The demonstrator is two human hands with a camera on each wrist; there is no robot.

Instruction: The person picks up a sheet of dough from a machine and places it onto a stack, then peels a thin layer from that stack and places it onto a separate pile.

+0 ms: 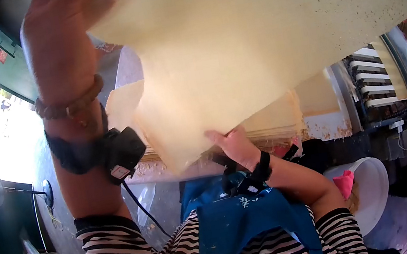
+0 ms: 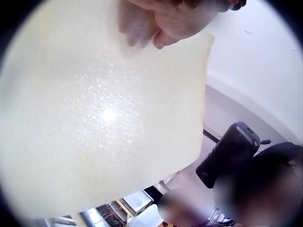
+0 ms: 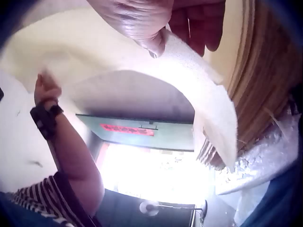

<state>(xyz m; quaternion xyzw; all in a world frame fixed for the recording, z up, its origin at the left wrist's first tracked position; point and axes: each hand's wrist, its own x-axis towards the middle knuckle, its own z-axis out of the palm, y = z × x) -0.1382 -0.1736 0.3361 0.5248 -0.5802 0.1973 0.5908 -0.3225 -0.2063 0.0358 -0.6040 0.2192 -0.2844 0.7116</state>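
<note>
A large thin cream sheet [image 1: 233, 42] hangs raised and bent across the head view, with small dark specks at its right. My left hand [image 1: 62, 11], lifted at the upper left, is at the sheet's upper edge; the left wrist view shows that hand [image 2: 175, 23] with its thumb against the sheet [image 2: 104, 142]. Down at the lower edge, my right hand [image 1: 238, 145] pinches the sheet between thumb and fingers, as the right wrist view also shows with the hand [image 3: 156, 23]. Below the raised sheet lies a stack of similar sheets [image 1: 272, 121], its layered edges [image 3: 260, 71] close to my right hand.
Flaky scraps [image 1: 337, 130] lie along the table edge. At the right stand a rack with white slats [image 1: 370, 76] and a white bucket [image 1: 378, 189] with a pink cloth [image 1: 344, 183]. A fan [image 1: 48, 194] stands at the left. A black cable [image 1: 140, 206] hangs from my left wrist.
</note>
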